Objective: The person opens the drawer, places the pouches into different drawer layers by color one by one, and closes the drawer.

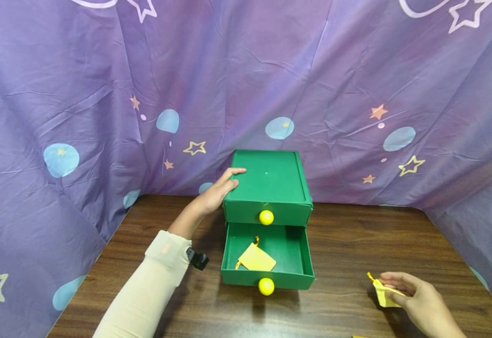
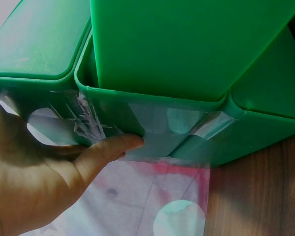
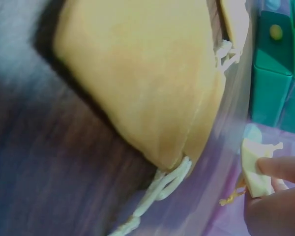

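A green two-drawer box (image 1: 267, 176) with yellow ball knobs stands on the table. Its lower drawer (image 1: 294, 251) is pulled out, and a small yellow drawstring pouch (image 1: 257, 258) lies inside. My left hand (image 1: 216, 195) rests against the box's left side, with fingertips at the top edge. In the left wrist view the left thumb (image 2: 119, 146) lies along the taped green side. Right of the box, above the table, my right hand (image 1: 417, 298) pinches another yellow drawstring pouch (image 1: 383, 295). That held pouch (image 3: 255, 169) shows at the lower right of the right wrist view.
Two more yellow pouches appear in the right wrist view: a large near one (image 3: 137, 73) and a partly cut-off one (image 3: 236, 22). The brown wood-grain table (image 1: 347, 244) meets a purple patterned cloth (image 1: 246, 94) behind and at both sides.
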A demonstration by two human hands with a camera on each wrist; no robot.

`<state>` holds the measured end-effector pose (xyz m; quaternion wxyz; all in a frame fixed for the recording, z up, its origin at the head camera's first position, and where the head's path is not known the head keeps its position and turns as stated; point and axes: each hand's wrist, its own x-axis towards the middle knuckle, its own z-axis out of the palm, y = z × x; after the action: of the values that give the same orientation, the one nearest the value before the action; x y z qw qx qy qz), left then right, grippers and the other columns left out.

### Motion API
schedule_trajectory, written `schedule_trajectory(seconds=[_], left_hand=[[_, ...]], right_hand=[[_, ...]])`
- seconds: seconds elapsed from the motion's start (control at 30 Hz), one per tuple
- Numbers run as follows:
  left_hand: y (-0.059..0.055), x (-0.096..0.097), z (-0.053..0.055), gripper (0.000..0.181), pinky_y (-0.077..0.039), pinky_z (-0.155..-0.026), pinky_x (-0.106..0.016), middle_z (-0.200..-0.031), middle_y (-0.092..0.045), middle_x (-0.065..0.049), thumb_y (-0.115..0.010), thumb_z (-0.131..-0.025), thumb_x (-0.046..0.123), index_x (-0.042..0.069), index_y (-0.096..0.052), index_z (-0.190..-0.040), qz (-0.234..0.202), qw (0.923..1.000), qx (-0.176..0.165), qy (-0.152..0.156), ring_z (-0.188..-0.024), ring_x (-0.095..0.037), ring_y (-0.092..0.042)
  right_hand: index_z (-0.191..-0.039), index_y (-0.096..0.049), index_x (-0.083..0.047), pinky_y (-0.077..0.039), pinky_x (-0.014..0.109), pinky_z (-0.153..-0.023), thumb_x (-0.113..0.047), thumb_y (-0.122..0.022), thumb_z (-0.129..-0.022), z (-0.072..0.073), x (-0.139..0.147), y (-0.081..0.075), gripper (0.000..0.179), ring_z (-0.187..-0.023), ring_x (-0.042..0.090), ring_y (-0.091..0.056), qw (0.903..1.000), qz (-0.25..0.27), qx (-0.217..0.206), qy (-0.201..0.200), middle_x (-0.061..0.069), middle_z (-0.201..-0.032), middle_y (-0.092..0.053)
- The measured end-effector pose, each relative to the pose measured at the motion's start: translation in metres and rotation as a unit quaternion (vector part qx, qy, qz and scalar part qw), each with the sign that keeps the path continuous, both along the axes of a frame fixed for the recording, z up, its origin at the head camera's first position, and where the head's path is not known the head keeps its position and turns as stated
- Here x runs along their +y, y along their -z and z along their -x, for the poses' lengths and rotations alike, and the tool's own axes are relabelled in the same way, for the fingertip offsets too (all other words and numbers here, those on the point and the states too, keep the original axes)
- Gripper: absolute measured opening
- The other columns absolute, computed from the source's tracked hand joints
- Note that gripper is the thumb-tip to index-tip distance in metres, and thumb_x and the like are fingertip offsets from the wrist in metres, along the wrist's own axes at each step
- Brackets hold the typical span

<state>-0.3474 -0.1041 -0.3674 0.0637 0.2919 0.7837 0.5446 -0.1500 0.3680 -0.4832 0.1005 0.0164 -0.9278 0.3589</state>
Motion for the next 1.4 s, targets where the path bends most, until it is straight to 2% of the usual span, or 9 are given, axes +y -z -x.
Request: schedule_trajectory(seconds=[0.23, 0.43, 0.5, 0.8, 1.0, 1.17, 1.4], left_hand=[[0.0, 0.0, 0.001, 0.049, -0.018, -0.123, -0.06, -0.168, -0.019, -0.017, -0.031, -0.11, 0.022, 0.01, -0.031, -0.157, 0.003, 1.0, 0.004, 0.001, -0.154, -0.038, -0.018], [0.0, 0.0, 0.0, 0.049, -0.017, -0.123, -0.06, -0.168, -0.018, -0.017, -0.031, -0.11, 0.023, 0.012, -0.031, -0.158, 0.005, 1.0, -0.001, -0.001, -0.154, -0.037, -0.017], [0.0, 0.0, 0.001, 0.049, -0.016, -0.123, -0.06, -0.168, -0.018, -0.017, -0.032, -0.11, 0.023, 0.012, -0.032, -0.158, 0.004, 1.0, -0.003, -0.001, -0.154, -0.036, -0.017], [-0.001, 0.0, 0.0, 0.05, -0.016, -0.123, -0.061, -0.168, -0.018, -0.018, -0.031, -0.109, 0.023, 0.011, -0.031, -0.158, 0.004, 1.0, 0.002, 0.001, -0.154, -0.037, -0.016], [-0.001, 0.0, -0.001, 0.049, -0.019, -0.122, -0.059, -0.167, -0.019, -0.018, -0.032, -0.109, 0.022, 0.011, -0.032, -0.157, 0.003, 1.0, -0.001, -0.001, -0.153, -0.036, -0.019], [-0.001, 0.0, 0.0, 0.049, -0.019, -0.122, -0.059, -0.167, -0.02, -0.018, -0.032, -0.109, 0.022, 0.011, -0.033, -0.157, 0.006, 1.0, 0.001, -0.002, -0.152, -0.036, -0.02], [-0.002, -0.001, -0.001, 0.05, -0.02, -0.122, -0.06, -0.168, -0.019, -0.017, -0.031, -0.109, 0.024, 0.011, -0.032, -0.157, 0.013, 0.9999, 0.006, -0.001, -0.153, -0.037, -0.019]], right_hand=[[-0.119, -0.068, 0.008, -0.052, 0.013, -0.068, 0.004, -0.081, -0.081, -0.001, -0.007, -0.008, 0.04, -0.086, -0.011, -0.062, 0.9999, 0.014, -0.004, -0.002, 0.008, -0.099, -0.078], [-0.115, -0.067, 0.012, -0.048, 0.008, -0.07, 0.007, -0.081, -0.08, -0.001, -0.011, -0.009, 0.038, -0.088, -0.012, -0.063, 0.9985, 0.039, 0.031, -0.021, -0.016, -0.097, -0.075], [-0.115, -0.067, 0.012, -0.048, 0.007, -0.071, 0.008, -0.081, -0.08, -0.001, -0.013, -0.01, 0.037, -0.088, -0.012, -0.063, 0.998, 0.042, 0.04, -0.027, -0.02, -0.097, -0.074], [-0.118, -0.069, 0.007, -0.05, 0.008, -0.072, 0.003, -0.082, -0.082, 0.0, -0.02, -0.017, 0.038, -0.091, -0.011, -0.064, 0.9986, 0.033, 0.031, -0.026, -0.007, -0.101, -0.077], [-0.116, -0.07, 0.006, -0.05, 0.008, -0.072, 0.007, -0.08, -0.082, 0.002, -0.025, -0.022, 0.035, -0.09, -0.01, -0.064, 0.9971, 0.036, 0.051, -0.043, -0.012, -0.1, -0.076], [-0.113, -0.068, 0.011, -0.051, 0.009, -0.071, 0.012, -0.076, -0.083, 0.003, -0.03, -0.024, 0.031, -0.09, -0.009, -0.066, 0.9935, 0.067, 0.068, -0.063, -0.018, -0.1, -0.074], [-0.113, -0.067, 0.013, -0.052, 0.01, -0.071, 0.014, -0.075, -0.083, 0.006, -0.036, -0.028, 0.031, -0.091, -0.008, -0.067, 0.9903, 0.078, 0.082, -0.081, -0.018, -0.101, -0.075]])
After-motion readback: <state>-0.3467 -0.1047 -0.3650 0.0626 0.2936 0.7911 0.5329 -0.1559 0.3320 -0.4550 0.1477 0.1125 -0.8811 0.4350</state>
